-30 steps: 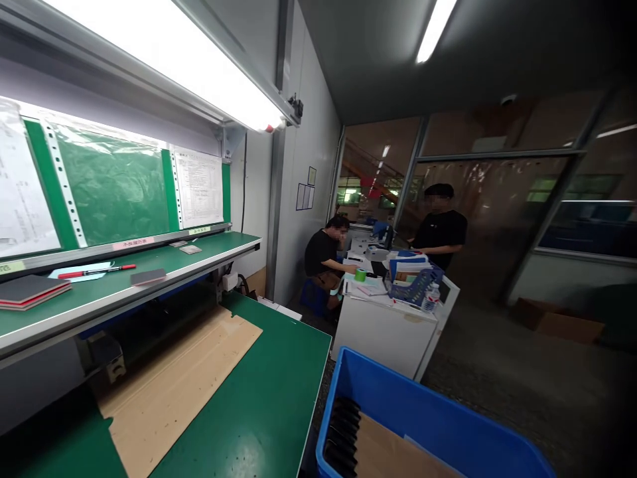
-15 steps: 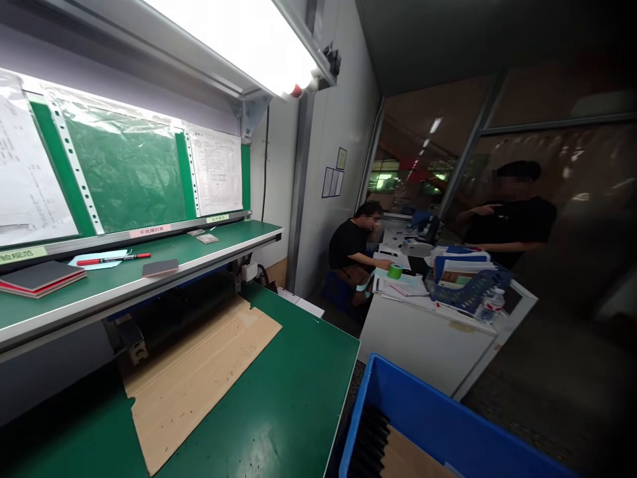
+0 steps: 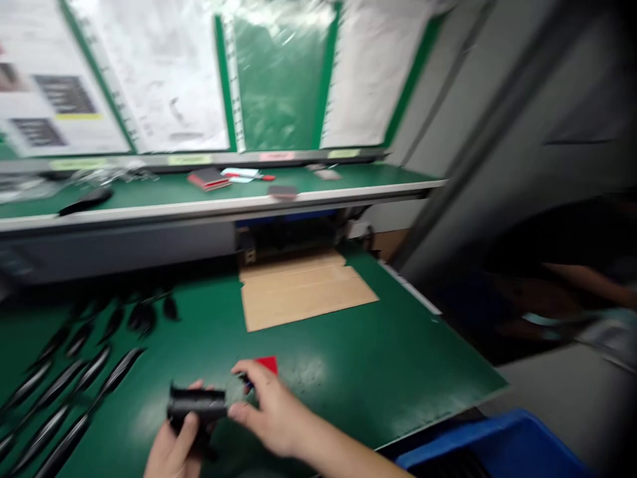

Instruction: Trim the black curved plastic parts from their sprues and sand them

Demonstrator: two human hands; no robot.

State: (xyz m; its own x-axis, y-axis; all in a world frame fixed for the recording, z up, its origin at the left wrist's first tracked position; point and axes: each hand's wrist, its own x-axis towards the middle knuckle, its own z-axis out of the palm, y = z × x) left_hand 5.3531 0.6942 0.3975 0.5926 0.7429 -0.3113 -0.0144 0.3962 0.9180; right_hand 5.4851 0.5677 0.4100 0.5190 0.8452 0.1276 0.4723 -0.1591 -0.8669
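My left hand (image 3: 176, 445) is closed around a black plastic-looking part (image 3: 196, 403), with the thumb across its near side. My right hand (image 3: 273, 411) is at the right end of that part, its thumb close to the end and its fingers curled. A small dark bit with some blue shows by the right fingers, too blurred to name. Behind the right hand a red flat piece (image 3: 267, 364) shows; whether it is held or lies on the table I cannot tell. Several long glossy black parts (image 3: 62, 428) lie in rows on the green table (image 3: 318, 372) to the left.
A cardboard sheet (image 3: 303, 295) lies farther back on the table. Above runs a shelf (image 3: 358, 189) with red-and-grey pads (image 3: 209, 178), a pen and a black part (image 3: 87, 200). A blue bin (image 3: 502, 438) stands at the right edge. A person's arm (image 3: 592, 282) shows at far right.
The view has swung left and down to the table. Both my hands and the black part have come into view, along with the rows of black parts.
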